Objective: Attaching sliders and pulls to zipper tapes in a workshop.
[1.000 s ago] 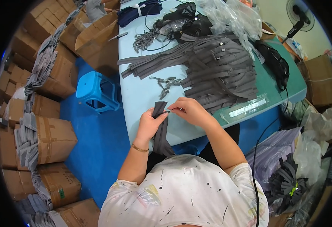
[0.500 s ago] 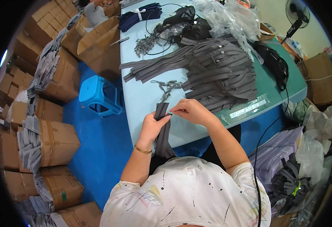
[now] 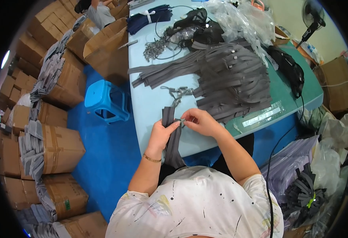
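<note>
Head view: grey strip (image 3: 174, 146) gripped in left hand (image 3: 160, 133)

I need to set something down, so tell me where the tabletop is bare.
Bare: the pale tabletop between its left edge and the metal pieces, and a patch between the held grey zipper strip and the right forearm. Crowded: the middle, under the zipper strip pile, and the far end, with the navy bundle and clear plastic bags.

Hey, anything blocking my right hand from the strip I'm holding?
Nothing visible blocks it: your right hand is close beside the strip in your left hand. The tiny piece between them is too small to identify.
</note>
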### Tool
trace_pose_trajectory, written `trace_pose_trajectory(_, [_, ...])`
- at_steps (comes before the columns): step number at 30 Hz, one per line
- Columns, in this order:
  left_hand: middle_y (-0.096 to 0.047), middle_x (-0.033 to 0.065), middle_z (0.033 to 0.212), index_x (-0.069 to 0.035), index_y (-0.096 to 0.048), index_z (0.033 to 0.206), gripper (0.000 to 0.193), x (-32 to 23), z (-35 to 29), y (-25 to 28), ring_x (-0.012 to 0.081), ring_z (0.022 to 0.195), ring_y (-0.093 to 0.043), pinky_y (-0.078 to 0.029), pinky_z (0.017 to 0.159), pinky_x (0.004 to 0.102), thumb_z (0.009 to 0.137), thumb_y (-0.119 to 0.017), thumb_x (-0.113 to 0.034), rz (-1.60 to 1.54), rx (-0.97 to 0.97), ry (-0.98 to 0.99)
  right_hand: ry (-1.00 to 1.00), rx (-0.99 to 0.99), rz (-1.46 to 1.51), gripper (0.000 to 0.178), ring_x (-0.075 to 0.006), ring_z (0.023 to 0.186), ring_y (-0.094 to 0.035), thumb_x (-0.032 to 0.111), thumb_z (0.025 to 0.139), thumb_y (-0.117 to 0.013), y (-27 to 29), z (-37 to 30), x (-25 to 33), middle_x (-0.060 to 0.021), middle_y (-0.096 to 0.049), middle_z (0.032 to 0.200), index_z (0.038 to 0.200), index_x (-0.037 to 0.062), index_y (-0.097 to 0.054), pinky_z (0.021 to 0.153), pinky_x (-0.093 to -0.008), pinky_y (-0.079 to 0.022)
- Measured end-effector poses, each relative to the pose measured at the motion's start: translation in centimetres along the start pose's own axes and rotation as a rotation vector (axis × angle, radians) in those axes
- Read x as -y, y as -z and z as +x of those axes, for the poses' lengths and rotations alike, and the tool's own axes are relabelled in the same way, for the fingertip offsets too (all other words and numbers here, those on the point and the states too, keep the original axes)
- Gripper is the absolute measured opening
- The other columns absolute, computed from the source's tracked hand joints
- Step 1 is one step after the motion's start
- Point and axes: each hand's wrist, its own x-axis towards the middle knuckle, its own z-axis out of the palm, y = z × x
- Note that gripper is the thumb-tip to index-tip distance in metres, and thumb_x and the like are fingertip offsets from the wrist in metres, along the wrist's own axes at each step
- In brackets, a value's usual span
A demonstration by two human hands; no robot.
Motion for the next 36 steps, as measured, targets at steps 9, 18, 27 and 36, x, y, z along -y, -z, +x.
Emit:
trace_pose_trajectory(9, [-0.062,0.0043,0.078,-0.001,-0.061,0.090,0.017,0.1,0.1,-0.1,0.0110,0.065,-0.058,-0.047,0.056,0.0245,0.078,-0.069,-0.009,-0.096,-0.004,0.083,0.073,-0.065,-0.118,0.014,-0.0153,0.064,-0.059,0.010,0.079,-0.062,-0.7,0.0,0.9,-0.0071,-0.062,0.072,0.091,0.0033,-0.060,0.061,-0.0270,-0.047])
trace_pose_trajectory(18, [-0.062,0.0033,0.076,0.002,-0.061,0.091,0.019,-0.7,2.5,-1.2,0.0076,0.064,-0.056,-0.046,0.055,0.0219,0.079,-0.069,-0.011,-0.044,0.094,-0.054,-0.133,-0.190,0.128,0.011,-0.0065,0.065,-0.056,0.008,0.079,-0.064,0.2,0.8,0.3,-0.0023,-0.063,0.073,0.088,0.0035,-0.060,0.058,-0.0219,-0.045])
trace_pose_trajectory(27, [-0.062,0.0036,0.080,0.001,-0.062,0.093,0.022,-3.5,6.6,-2.6,0.0085,0.065,-0.055,-0.046,0.058,0.0231,0.077,-0.070,-0.012,0.117,0.105,-0.130,-0.151,-0.220,0.336,0.012,-0.0051,0.070,-0.059,0.012,0.080,-0.067,4.2,4.3,0.7,0.0009,-0.064,0.077,0.091,0.0069,-0.061,0.053,-0.0182,-0.041])
trace_pose_trajectory(36, [-0.064,0.0057,0.082,0.002,-0.061,0.092,0.021,-2.1,7.0,-1.2,0.0107,0.068,-0.059,-0.048,0.060,0.0234,0.074,-0.070,-0.004,0.037,0.090,-0.076,-0.114,-0.186,0.380,0.015,-0.0038,0.070,-0.057,0.011,0.079,-0.068,3.5,4.6,-1.3,0.0015,-0.064,0.080,0.093,0.0050,-0.066,0.057,-0.0184,-0.043])
